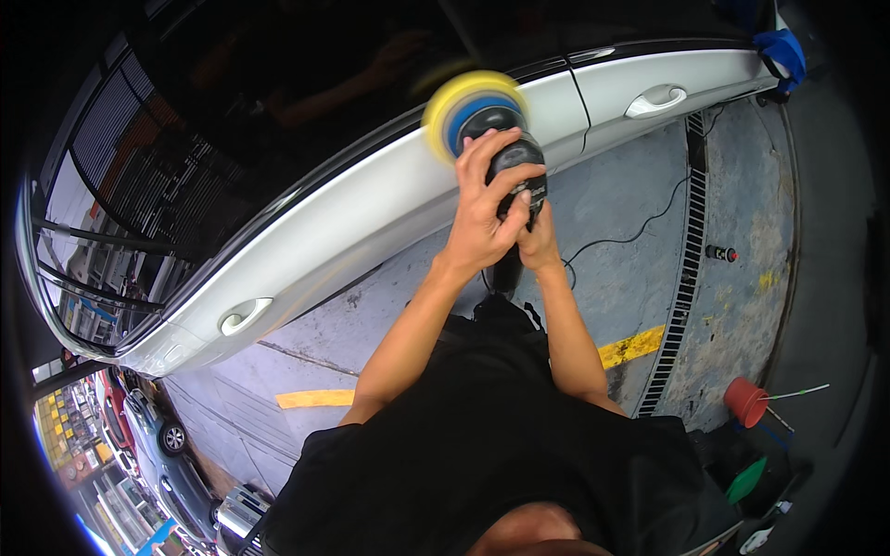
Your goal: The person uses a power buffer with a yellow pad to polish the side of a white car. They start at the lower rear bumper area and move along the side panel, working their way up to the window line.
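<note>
A black car polisher (523, 154) is in both my hands. My left hand (480, 201) wraps over its body, fingers spread across the top near the head. Behind it, my right hand (539, 240) grips the handle, partly hidden by the left wrist. The yellow foam pad (437, 115) with its blue backing looks blurred. It lies over the upper part of a white car door (375, 191), by the black trim below the dark window (313, 83). Whether the whole pad face touches the paint is hidden.
Door handles (657, 101) protrude on both sides. A power cord (643, 226) trails over the concrete floor to a drain grate (685, 278). Right of the grate lie a bottle (720, 253) and a red bucket (745, 403). A blue cloth (780, 55) covers the car's far-right part.
</note>
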Demonstrator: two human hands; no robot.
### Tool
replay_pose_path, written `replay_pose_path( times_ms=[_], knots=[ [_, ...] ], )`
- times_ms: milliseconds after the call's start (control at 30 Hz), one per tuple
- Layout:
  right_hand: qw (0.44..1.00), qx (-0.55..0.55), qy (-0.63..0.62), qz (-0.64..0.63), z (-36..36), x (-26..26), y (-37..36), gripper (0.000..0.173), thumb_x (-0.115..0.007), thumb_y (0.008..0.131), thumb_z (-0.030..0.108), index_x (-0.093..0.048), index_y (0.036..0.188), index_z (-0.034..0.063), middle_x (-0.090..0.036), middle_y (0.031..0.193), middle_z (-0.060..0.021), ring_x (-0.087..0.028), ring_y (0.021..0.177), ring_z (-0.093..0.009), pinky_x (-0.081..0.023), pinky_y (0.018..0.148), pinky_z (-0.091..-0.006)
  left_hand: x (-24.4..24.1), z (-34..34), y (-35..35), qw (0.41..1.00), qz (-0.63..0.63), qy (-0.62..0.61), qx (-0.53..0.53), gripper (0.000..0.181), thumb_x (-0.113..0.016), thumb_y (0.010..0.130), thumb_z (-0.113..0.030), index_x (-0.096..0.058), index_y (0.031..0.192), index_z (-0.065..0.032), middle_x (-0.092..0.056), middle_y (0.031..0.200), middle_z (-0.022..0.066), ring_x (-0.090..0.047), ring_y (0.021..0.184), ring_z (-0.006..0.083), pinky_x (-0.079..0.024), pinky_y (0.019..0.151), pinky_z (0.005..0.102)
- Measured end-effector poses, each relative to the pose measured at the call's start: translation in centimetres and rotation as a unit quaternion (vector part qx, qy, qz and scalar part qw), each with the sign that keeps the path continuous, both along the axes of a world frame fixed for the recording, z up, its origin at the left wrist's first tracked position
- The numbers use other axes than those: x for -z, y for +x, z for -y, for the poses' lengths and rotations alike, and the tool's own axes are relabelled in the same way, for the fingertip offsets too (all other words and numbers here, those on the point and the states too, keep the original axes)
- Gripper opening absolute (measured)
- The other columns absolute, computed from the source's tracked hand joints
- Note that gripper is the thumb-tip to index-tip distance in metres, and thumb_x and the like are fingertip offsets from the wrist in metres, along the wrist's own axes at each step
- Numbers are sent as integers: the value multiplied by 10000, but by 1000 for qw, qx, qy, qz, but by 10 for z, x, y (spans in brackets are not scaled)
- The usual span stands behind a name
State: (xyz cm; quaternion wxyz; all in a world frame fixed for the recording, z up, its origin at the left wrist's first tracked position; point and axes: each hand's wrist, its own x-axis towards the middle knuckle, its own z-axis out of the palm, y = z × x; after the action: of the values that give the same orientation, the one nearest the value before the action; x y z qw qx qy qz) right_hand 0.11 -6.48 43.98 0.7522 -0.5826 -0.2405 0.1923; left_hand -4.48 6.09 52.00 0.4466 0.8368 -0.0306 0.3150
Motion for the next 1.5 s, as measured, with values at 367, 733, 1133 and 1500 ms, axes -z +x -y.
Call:
replay_pose_path(
  times_ms=[367,733,1133,1500],
  knots=[
    [994,86,-5,68,59,31,66,1016,-638,888,780,-458,1465,-37,-559,1381,-133,-559,1260,-246,-470,1042,-383,9,54,78,997,30,-19,73,358,-657,860,-75,-712,1212,-109,-489,1513,154,-346,1476,420,-164,1266,600],
    [997,69,-8,42,33,23,38,1007,-605,912,774,-437,1486,-36,-531,1440,-135,-532,1322,-253,-443,1086,-397,8,33,49,998,31,-14,60,342,-643,873,-91,-698,1209,-119,-479,1509,151,-335,1479,393,-149,1267,610],
    [994,-57,-50,79,-52,-6,-60,762,-795,840,568,-596,1259,-36,-691,1083,-115,-662,975,-203,-542,846,-359,14,-46,-83,991,80,-37,-97,306,-645,845,-138,-737,1133,-97,-553,1481,186,-414,1439,409,-188,1252,603],
    [968,-140,-152,140,-131,-39,-137,813,-888,699,434,-532,1273,-19,-733,989,-260,-752,910,-433,-595,775,-455,32,-111,-184,959,152,-59,-232,285,-647,868,-210,-702,1119,-87,-565,1434,253,-449,1385,450,-251,1218,619]
  ],
)
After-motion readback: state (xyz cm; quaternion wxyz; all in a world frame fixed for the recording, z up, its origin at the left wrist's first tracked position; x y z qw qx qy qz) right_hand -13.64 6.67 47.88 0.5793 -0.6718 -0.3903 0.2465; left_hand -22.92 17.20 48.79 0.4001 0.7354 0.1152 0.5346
